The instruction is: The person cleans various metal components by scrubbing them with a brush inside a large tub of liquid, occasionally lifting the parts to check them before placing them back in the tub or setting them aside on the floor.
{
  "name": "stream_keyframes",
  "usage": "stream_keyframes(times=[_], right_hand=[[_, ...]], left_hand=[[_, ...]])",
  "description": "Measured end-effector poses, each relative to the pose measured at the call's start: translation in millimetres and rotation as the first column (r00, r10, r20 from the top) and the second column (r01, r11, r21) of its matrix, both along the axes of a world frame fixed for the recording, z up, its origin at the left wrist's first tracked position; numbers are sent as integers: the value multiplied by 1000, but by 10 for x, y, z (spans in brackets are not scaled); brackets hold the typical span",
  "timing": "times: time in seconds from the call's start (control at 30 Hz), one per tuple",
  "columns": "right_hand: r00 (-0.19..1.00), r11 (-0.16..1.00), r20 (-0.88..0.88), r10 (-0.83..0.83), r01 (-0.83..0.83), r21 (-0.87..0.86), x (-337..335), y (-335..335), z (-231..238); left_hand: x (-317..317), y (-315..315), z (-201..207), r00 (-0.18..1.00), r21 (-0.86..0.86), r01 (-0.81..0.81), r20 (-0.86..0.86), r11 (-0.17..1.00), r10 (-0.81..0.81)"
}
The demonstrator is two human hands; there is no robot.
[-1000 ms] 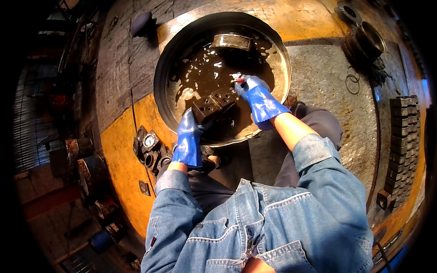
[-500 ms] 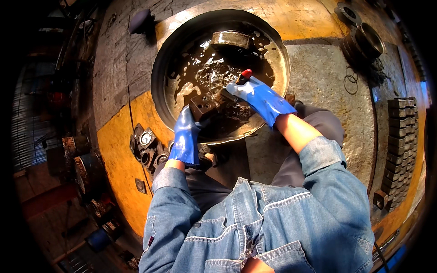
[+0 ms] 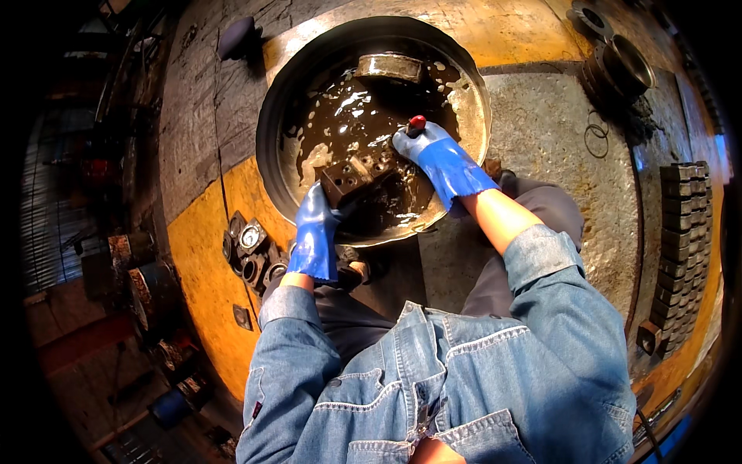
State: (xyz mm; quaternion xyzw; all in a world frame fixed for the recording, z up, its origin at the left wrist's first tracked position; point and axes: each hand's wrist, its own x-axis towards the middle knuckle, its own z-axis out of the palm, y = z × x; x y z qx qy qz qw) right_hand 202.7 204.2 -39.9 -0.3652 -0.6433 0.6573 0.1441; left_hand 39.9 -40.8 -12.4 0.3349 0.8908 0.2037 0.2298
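Note:
A wide round metal basin [image 3: 267, 127] of dark, foamy liquid stands before me. My left hand [image 3: 314, 236], in a blue rubber glove, grips the left end of a dark metal block [image 3: 344, 183] with round holes, held tilted over the near part of the basin. My right hand [image 3: 444, 164], gloved alike, is closed round a tool with a red-tipped handle [image 3: 417, 122], just right of the block. The tool's working end is hidden, so its kind cannot be told. A thick metal ring piece [image 3: 390, 67] sits in the liquid at the far side.
Small square flanged parts [image 3: 251, 236] lie in a pile on the yellow floor at left. Dark blocks [image 3: 680, 255] stand stacked in rows at far right. Large metal rings [image 3: 618, 69] rest at upper right, near thin loops [image 3: 596, 141]. A dark rounded object [image 3: 236, 37] lies upper left.
My right hand has drawn back slightly to the right and away from the block, baring more of its holed face. The splashing liquid has calmed. My left hand stays nearly in place.

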Motion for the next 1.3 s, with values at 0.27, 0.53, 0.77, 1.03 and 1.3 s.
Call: stream_keyframes(times=[0.27, 0.53, 0.77, 1.03, 1.3], right_hand=[[955, 981, 245, 166, -185, 59, -123, 9, -45], [662, 877, 725, 192, -448, 177, -177, 240, -565], [980, 982, -61, 187, -187, -4, -99, -283, 952], [971, 969, -150, 187, -207, -133, -284, -175, 450], [926, 928, 84, 369, -372, 30, -367, -61, 618]], left_hand=[[81, 139, 123, 994, -130, -104, 11, 986, 107], [-125, -68, -218, 954, -194, 88, -266, 977, -138], [-12, -94, 22, 993, -142, 38, -110, 989, -54], [48, 85, 254, 999, -93, 21, -28, 995, -24], [43, 82, 245, 999, -130, 7, -49, 992, -13]])
